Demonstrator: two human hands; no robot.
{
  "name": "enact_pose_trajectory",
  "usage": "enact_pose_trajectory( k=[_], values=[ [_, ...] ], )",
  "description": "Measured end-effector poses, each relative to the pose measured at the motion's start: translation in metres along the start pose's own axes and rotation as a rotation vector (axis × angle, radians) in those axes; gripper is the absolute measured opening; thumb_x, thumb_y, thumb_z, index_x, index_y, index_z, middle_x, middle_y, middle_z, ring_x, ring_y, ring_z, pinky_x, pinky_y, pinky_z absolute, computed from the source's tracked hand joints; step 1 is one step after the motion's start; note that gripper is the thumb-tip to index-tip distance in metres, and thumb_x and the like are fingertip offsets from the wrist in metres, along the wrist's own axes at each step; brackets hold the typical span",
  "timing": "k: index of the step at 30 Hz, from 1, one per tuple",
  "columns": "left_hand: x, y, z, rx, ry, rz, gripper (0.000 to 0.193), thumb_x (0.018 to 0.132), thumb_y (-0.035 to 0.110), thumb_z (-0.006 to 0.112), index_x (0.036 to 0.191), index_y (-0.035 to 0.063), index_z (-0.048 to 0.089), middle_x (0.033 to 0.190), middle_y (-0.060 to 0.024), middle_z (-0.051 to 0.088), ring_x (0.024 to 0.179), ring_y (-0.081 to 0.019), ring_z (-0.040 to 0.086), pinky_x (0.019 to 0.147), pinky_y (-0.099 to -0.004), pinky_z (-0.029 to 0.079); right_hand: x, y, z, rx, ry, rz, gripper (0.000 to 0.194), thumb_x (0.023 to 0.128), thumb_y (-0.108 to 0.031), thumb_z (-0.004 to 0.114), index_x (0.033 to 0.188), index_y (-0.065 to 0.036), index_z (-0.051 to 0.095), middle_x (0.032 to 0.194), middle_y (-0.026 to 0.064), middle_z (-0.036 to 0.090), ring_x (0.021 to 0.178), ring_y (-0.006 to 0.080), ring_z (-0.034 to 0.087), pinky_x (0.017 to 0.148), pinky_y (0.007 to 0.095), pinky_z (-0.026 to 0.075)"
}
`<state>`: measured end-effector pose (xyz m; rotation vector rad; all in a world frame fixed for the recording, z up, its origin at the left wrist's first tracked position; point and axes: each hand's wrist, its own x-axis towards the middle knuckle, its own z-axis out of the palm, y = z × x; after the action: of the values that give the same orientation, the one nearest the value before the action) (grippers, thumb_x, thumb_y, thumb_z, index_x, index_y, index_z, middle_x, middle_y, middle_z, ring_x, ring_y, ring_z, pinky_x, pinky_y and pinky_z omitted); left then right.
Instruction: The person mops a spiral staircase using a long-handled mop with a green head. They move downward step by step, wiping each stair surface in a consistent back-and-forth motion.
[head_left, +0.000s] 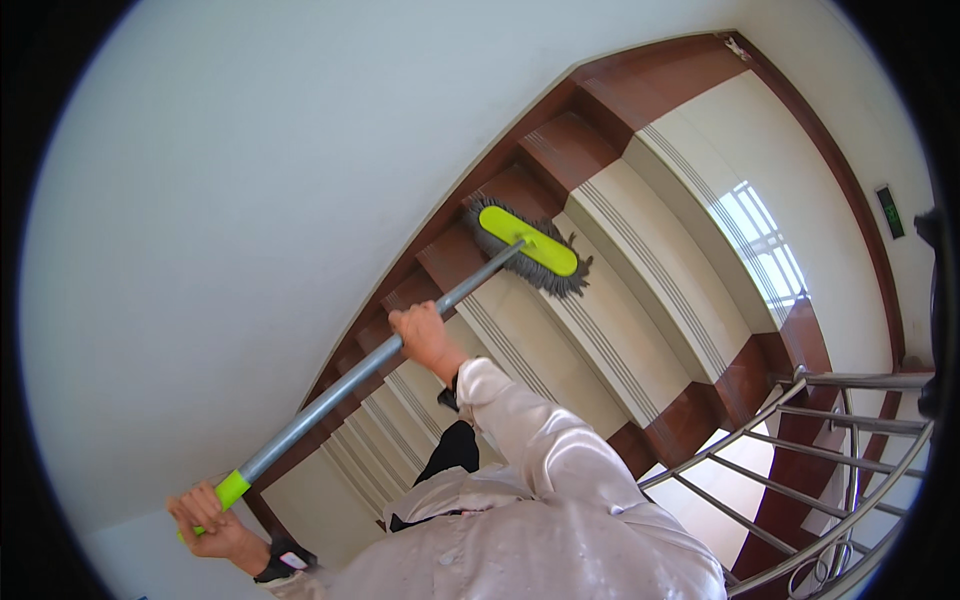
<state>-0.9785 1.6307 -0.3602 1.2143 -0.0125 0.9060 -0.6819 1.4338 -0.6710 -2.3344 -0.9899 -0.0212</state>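
A mop with a lime-green oval head plate (529, 241) and grey shaggy strands lies across the stairs (517, 322), near their brown side border. My right hand (424, 334) is closed around the middle of its grey metal pole (322, 412). At the pole's lower-left end, my left hand (206, 521) grips the lime-green handle end (232, 489). The pole slants from lower left up to the mop head. Part of the strands is hidden beneath the plate.
A pale wall (225, 225) runs along the left of the stairs. A stainless-steel railing (750, 431) curves at the lower right. Beyond the upper steps lies a shiny landing (832, 225), with a small whitish item (736, 49) in its far corner.
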Motion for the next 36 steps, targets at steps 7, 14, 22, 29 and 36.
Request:
enact_pose_trajectory(
  k=[7,14,22,29,36],
  values=[
    [0.006,0.023,-0.028,-0.192,-0.017,-0.096,0.036,0.109,0.016,0.041,0.073,0.0143,0.037,0.047,0.0024,0.031,0.036,-0.0088,0.022,0.045,-0.0259,0.029,-0.134,-0.021,-0.030,0.264,-0.156,0.122,0.016,0.075,-0.008,0.070,0.087,-0.011,0.058,0.066,0.0131,0.063,0.068,0.0384,0.065,0.069,0.0508,0.046],
    [-0.018,-0.051,0.002,-0.274,-0.087,-0.364,0.037,0.109,0.019,0.041,0.073,0.0126,0.040,0.047,0.0018,0.033,0.035,-0.0092,0.023,0.043,-0.0269,0.026,-0.252,0.032,-0.071,0.165,-0.318,0.467,0.011,0.080,-0.021,0.070,0.091,-0.018,0.073,0.072,0.0136,0.070,0.072,0.0388,0.070,0.067,0.0521,0.055],
    [-0.031,-0.053,0.018,-0.240,-0.001,-0.366,0.039,0.108,0.019,0.039,0.069,0.0146,0.037,0.047,0.0022,0.030,0.037,-0.0086,0.018,0.044,-0.0256,0.022,-0.265,0.031,-0.071,0.190,-0.310,0.440,0.012,0.076,-0.024,0.073,0.086,-0.016,0.071,0.073,0.0110,0.071,0.073,0.0358,0.071,0.067,0.0501,0.055],
    [-0.007,-0.010,0.011,-0.171,0.073,-0.240,0.042,0.109,0.016,0.040,0.068,0.0160,0.033,0.048,0.0035,0.027,0.039,-0.0076,0.018,0.047,-0.0253,0.025,-0.204,0.010,-0.054,0.297,-0.150,0.294,0.018,0.073,-0.011,0.073,0.088,-0.013,0.065,0.076,0.0111,0.069,0.080,0.0360,0.070,0.073,0.0494,0.051],
    [-0.047,-0.069,0.018,-0.273,0.008,-0.498,0.046,0.108,0.019,0.039,0.063,0.0180,0.031,0.047,0.0024,0.027,0.038,-0.0094,0.019,0.045,-0.0250,0.023,-0.326,0.034,-0.061,0.284,-0.186,0.475,0.018,0.075,-0.011,0.071,0.090,-0.013,0.063,0.073,0.0103,0.068,0.076,0.0364,0.069,0.070,0.0499,0.049]
  ],
)
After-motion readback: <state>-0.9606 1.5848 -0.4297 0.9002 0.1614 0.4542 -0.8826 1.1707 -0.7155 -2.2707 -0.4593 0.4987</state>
